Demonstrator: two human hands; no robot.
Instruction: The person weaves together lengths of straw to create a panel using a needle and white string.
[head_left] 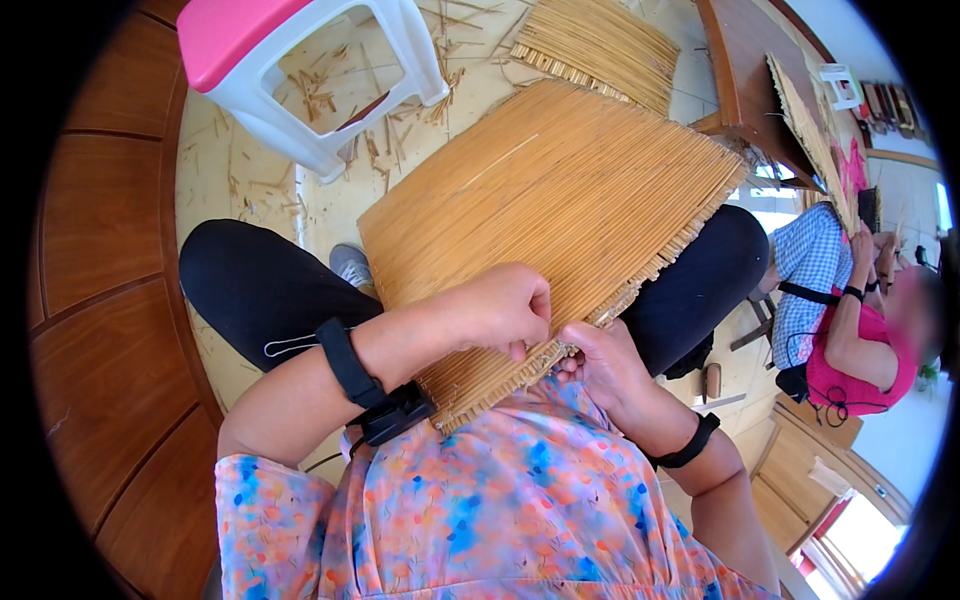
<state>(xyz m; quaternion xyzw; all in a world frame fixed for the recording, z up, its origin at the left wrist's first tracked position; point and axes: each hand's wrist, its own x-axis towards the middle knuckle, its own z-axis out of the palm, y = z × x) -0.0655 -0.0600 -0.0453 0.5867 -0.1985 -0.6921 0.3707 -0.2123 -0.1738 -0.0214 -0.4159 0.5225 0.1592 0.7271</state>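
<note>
A stiff mat of thin, tan reed stalks (560, 180) lies across my lap and knees. Its bound edge with cut stalk ends runs along the side nearest my body. My left hand (505, 308) is over the mat close to that edge, fingers curled and pressed together; whatever is in them is hidden. Beside it, my right hand (607, 368) closes on the bound edge, thumb on top and fingers curled at the rim. The two hands are a short way apart.
A white stool with a pink seat (335, 160) stands at the upper left, loose stalk scraps around it. Another reed mat (610, 50) lies on the floor beyond. Wooden panels (110, 220) line the left. At right, a person in pink (850, 365) holds a similar mat (815, 140) beside a wooden table (745, 70).
</note>
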